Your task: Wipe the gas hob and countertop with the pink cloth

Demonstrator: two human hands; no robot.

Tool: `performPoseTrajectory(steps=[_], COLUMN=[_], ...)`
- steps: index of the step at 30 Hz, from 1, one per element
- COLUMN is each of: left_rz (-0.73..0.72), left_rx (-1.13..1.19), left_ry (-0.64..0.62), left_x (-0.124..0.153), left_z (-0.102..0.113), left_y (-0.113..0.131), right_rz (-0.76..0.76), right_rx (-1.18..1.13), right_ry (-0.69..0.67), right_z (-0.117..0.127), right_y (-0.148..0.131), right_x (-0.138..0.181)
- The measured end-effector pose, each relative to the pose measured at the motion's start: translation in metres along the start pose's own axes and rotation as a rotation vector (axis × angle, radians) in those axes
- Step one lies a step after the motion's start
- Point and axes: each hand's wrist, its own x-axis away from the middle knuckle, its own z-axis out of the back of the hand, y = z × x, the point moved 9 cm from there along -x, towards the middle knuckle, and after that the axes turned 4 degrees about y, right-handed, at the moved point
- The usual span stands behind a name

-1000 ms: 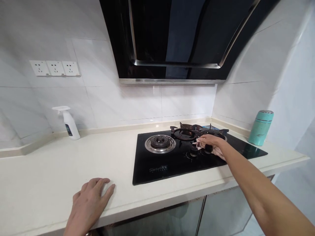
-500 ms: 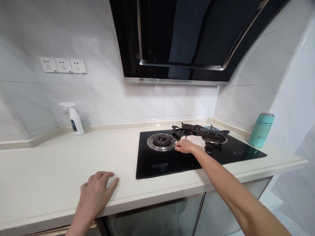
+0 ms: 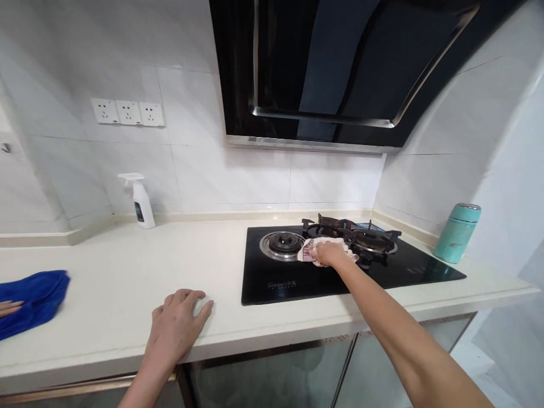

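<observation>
My right hand (image 3: 328,253) is closed on a pale pink-and-white cloth (image 3: 309,249), pressed against the black glass gas hob (image 3: 272,292). The cloth lies just right of the left burner (image 3: 284,243), whose pan support is off. Beyond the hand, dark pan supports (image 3: 329,224) are gathered around the burners at the back and right. My left hand (image 3: 181,320) rests on the pale countertop (image 3: 106,272) left of the hob, fingers apart and holding nothing.
Another person's hand (image 3: 8,307) is on a blue cloth (image 3: 40,297) at the far left. A white spray bottle (image 3: 143,207) stands by the back wall. On the right is a turquoise flask (image 3: 458,233). A black range hood (image 3: 340,73) hangs above the hob.
The cloth's folds have shifted under my right hand, and more of it shows on the left. My view has turned slightly left, bringing the blue cloth and the other person's hand into sight.
</observation>
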Motion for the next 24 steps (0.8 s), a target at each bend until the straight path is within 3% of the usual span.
performPoseTrajectory(steps=[4,9,13,17,24], left_rz=[0.007,-0.014,-0.019,-0.02,-0.014], left_rx=[0.001,0.013,0.007,0.002,-0.007], left_ry=[0.013,0.048,0.04,0.024,0.011], left_x=[-0.001,-0.001,-0.003,-0.006,-0.007], left_z=[0.001,0.001,-0.001,-0.003,-0.001], left_y=[0.001,0.0,-0.005,-0.009,-0.008], right_rz=[0.113,0.299,0.456,0.552,0.367], right_rx=[0.024,-0.04,-0.133,-0.274,-0.3], right_ry=[0.108,0.214,0.286,0.371,0.405], right_z=[-0.001,0.001,0.002,0.003,-0.001], right_y=[-0.045,-0.106,-0.125,-0.098,0.02], right_x=[0.03,0.091,0.129,0.149,0.164])
